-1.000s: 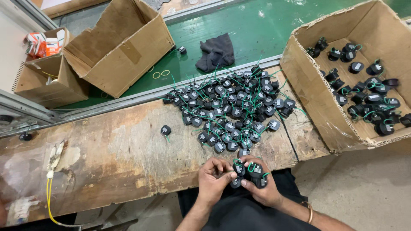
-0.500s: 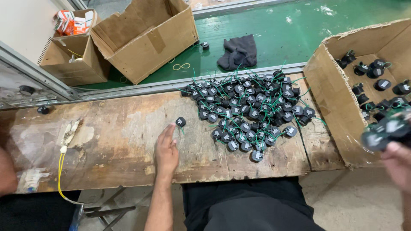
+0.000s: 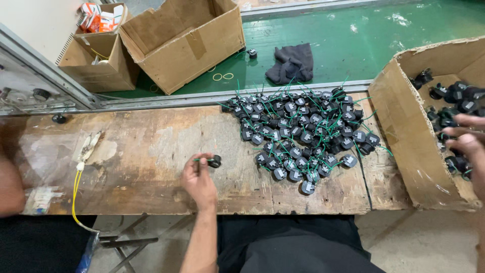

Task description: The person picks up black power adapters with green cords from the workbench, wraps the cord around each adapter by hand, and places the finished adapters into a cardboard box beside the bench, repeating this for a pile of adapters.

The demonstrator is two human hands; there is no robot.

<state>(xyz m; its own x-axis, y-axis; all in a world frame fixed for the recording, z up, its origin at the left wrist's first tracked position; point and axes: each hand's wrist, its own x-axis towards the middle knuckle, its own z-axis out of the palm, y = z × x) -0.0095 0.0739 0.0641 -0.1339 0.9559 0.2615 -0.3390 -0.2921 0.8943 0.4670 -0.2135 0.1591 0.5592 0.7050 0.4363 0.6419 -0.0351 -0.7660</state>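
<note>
cardboard box (image 3: 404,136) of black parts (image 3: 457,93)

bare bench (image 3: 151,151) lies open left of the part heap (image 3: 303,134); the carton wall (image 3: 404,126) blocks its right.

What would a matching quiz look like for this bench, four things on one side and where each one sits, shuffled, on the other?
Things:
1. left hand
2. right hand
3. grey cloth
4. yellow cable

Places:
A. on the green belt beyond the bench
B. over the cardboard box of black parts on the right
C. at a single black part left of the big pile
D. along the left end of the wooden bench

Pairs: 1-C, 2-B, 3-A, 4-D
</note>
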